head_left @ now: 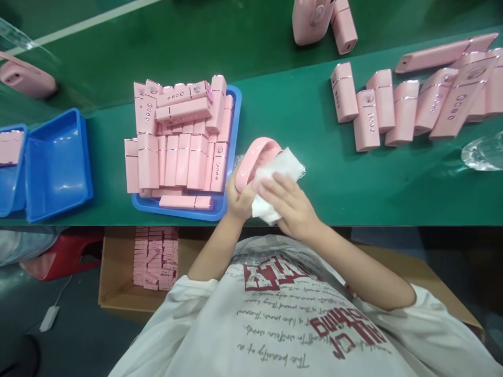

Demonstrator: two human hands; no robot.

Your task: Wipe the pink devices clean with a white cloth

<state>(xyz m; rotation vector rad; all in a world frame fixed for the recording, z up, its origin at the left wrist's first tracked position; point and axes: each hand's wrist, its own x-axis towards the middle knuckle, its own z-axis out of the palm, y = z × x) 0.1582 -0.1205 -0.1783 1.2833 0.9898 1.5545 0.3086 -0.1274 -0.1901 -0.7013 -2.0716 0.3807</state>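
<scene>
My left hand (239, 195) grips the pink case (257, 159) above the bench (314, 173) edge; my right hand (293, 204) presses a soft cloth (281, 170) on it; light, stiff, likely slippery, best held by its edges

Green work surface (353, 188), long, running the full width, with a white stripe (90, 21) along its darker far section. Beneath the near edge: open cardboard box (118, 277) stacked with pink pieces; red plastic stool (66, 254) to its left. Dark grey floor (78, 340), with a white cable and small adapter (49, 318) lying on it. Lighting even, soft glare on the green.
</scene>
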